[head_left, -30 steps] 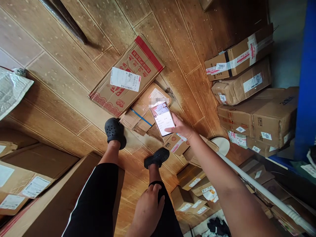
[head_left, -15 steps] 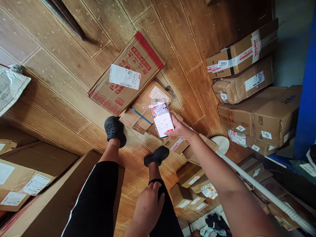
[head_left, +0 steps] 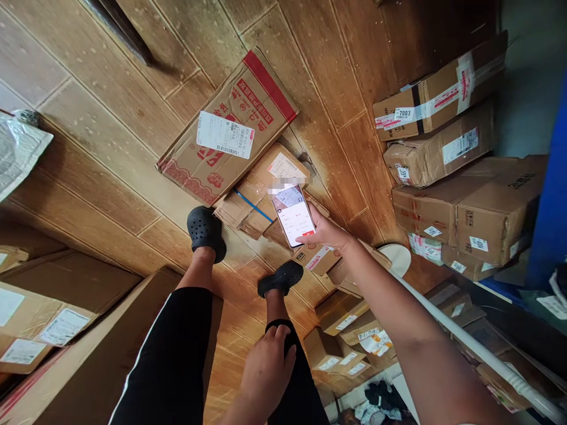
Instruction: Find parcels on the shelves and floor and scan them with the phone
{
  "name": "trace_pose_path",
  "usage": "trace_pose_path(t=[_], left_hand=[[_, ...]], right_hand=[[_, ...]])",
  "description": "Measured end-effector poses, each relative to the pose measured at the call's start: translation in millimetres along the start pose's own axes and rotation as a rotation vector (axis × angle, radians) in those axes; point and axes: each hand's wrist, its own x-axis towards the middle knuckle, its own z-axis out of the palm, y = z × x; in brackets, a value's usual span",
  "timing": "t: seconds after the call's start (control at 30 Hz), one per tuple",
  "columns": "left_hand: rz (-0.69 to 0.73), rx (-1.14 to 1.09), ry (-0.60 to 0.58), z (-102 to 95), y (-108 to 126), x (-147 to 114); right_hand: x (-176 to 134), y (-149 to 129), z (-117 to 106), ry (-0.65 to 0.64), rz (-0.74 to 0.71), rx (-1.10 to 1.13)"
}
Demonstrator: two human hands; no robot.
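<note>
My right hand (head_left: pixel 325 227) is closed around a smartphone (head_left: pixel 295 218), its thumb over the lower left of the lit screen. The screen has a camera picture of a label on top and a white form with a red button below. Beneath the phone lies a cardboard box with a blue strap (head_left: pixel 254 206), partly hidden. Beside it sits a larger flat carton with red print (head_left: pixel 230 100) and a white shipping label (head_left: pixel 225 134). My left hand (head_left: pixel 268 360) rests over my knee, holding nothing, thumb apart from the fingers.
Stacked parcels (head_left: pixel 443 141) stand at the right, near a blue panel (head_left: pixel 556 147). A white pole (head_left: pixel 469 336) with a round base slants past my right arm. Large boxes (head_left: pixel 62 295) fill the lower left. Smaller parcels (head_left: pixel 325 348) lie at lower right, and a silvery package (head_left: pixel 20 147) at far left.
The camera picture on the phone's screen has shifted, and its label appears tilted. The phone is nearly where it was. My left hand still rests on the knee. The view has shifted slightly.
</note>
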Motion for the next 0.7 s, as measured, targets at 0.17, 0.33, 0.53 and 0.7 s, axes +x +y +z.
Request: trace_pose_path(t=[0.17,0.33,0.53,0.7], left_hand=[[-0.004,0.009,0.003,1.4,-0.4,1.3],[-0.002,0.0,0.005,0.8,0.4,1.2],[0.023,-0.031,0.025,2.4,-1.4,1.3],[0.022,-0.027,0.023,3.7,-1.9,2.3]], right_hand=[[0.9,3.3,-3.1,0.006,-0.027,-0.036],[1.0,2.5,-4.0,0.0,-0.037,-0.041],[1.2,1.4,-5.0,0.004,-0.041,-0.064],[0.7,-2.4,-5.2,0.003,-0.025,-0.071]])
